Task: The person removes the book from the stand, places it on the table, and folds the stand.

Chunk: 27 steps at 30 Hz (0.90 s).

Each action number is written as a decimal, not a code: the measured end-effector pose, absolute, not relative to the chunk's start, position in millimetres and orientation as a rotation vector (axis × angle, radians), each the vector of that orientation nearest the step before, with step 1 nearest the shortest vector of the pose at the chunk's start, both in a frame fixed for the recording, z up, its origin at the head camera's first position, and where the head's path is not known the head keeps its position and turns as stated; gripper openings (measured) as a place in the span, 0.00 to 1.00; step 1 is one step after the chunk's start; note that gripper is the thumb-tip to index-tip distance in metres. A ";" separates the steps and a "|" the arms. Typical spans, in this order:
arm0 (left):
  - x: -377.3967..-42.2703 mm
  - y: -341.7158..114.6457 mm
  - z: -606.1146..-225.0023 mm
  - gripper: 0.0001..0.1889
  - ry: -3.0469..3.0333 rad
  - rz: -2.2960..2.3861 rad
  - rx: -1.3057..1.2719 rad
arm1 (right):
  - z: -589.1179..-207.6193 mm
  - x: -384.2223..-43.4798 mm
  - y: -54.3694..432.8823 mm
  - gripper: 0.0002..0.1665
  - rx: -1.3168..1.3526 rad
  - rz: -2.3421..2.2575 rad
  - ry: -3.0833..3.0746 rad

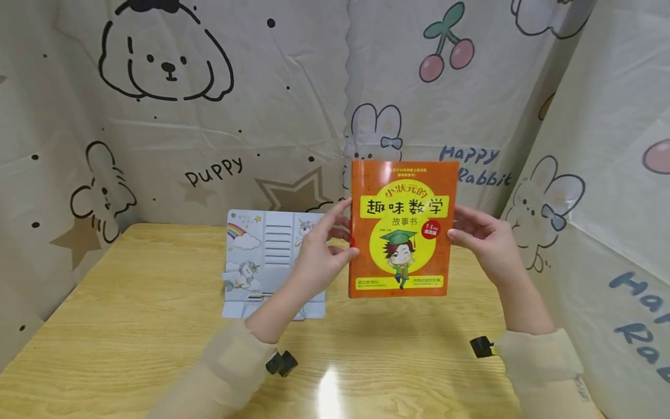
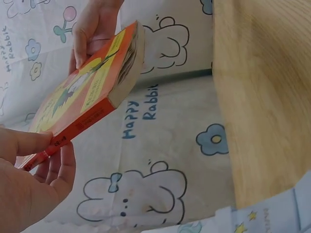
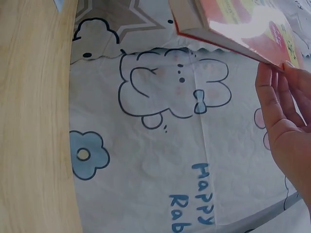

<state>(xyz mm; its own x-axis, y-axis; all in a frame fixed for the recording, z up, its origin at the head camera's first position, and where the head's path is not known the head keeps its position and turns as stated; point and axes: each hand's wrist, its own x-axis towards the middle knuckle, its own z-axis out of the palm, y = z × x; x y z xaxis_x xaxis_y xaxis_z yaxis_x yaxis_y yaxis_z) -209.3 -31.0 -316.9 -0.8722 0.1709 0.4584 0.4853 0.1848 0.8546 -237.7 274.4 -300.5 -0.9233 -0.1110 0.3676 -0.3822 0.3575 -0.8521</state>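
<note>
An orange paperback book (image 1: 400,233) with a yellow circle and a cartoon figure in a green graduation cap is held upright above the table, cover toward me. My left hand (image 1: 325,250) pinches its spine edge, thumb in front and fingers behind. On the opposite edge, my right hand (image 1: 487,238) grips the book between thumb and fingers. In the left wrist view the thick red spine (image 2: 80,128) and the page block show. Left of the book, a light-blue book stand (image 1: 277,233) with unicorn and rainbow prints stands on the table, partly hidden by my left forearm.
The wooden table (image 1: 131,326) reaches back to fabric walls (image 1: 293,116) printed with puppies, rabbits and cherries. A right-hand fabric panel (image 1: 617,174) closes off that side. Black wrist cameras (image 1: 281,364) sit at both cuffs.
</note>
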 end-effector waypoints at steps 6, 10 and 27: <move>-209.6 -17.2 -330.2 0.44 -2.195 -1.833 -0.613 | -311.2 -236.0 288.8 0.28 0.433 1.670 -2.397; -211.6 -9.4 -339.3 0.44 -2.204 -1.840 -0.625 | -319.6 -234.8 296.1 0.29 0.388 1.691 -2.431; -217.6 18.4 -371.8 0.43 -2.263 -1.996 -0.482 | -353.3 -240.5 322.5 0.30 0.361 1.872 -2.470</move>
<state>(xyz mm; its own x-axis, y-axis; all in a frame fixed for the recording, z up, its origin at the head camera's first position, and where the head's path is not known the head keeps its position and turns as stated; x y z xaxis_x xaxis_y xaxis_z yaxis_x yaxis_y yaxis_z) -217.6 18.4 -371.8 -0.9466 0.1774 0.2691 0.2892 0.0987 0.9522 -240.5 322.5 -353.3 -0.9729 -0.1707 0.1557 -0.1961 0.2536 -0.9472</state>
